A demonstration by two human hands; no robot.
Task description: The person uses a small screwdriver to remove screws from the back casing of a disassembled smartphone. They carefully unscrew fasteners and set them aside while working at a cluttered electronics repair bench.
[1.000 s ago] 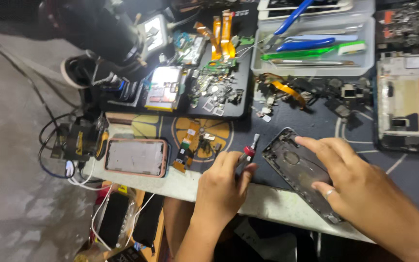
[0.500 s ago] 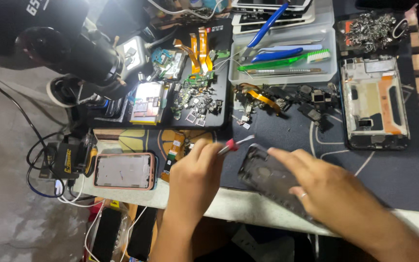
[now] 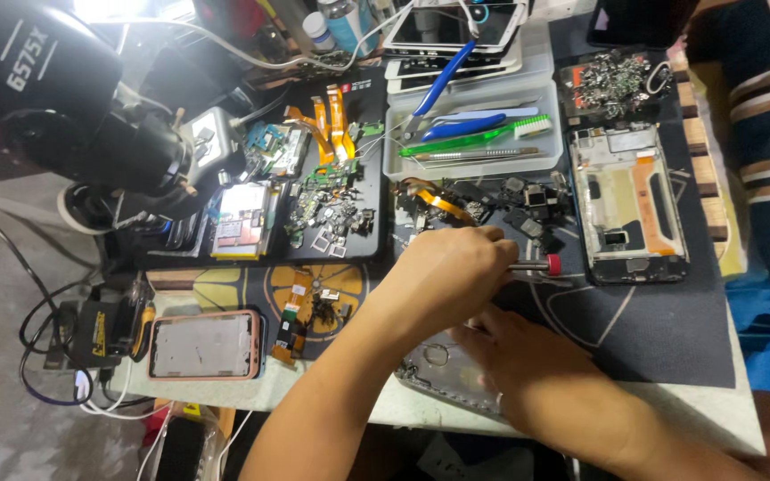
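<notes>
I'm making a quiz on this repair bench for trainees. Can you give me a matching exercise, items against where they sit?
1 screwdriver
2 open phone frame
3 green brush
4 pink-edged phone

a in the white tray
b in the left hand
c near the mat's right edge
d at the bench's front left

Pairs: 1-b, 2-c, 3-a, 4-d

There is one view only, from a camera worn on the person's head. It looks steeply down and forward over the dark work mat, from the near edge of the bench. The view is close: the mat fills most of the width, and the person's forearms enter from the bottom edge. Left of the mat, a black microscope stands very near the lens and looks big. Behind the mat, a white tool tray lies near the top edge.
</notes>
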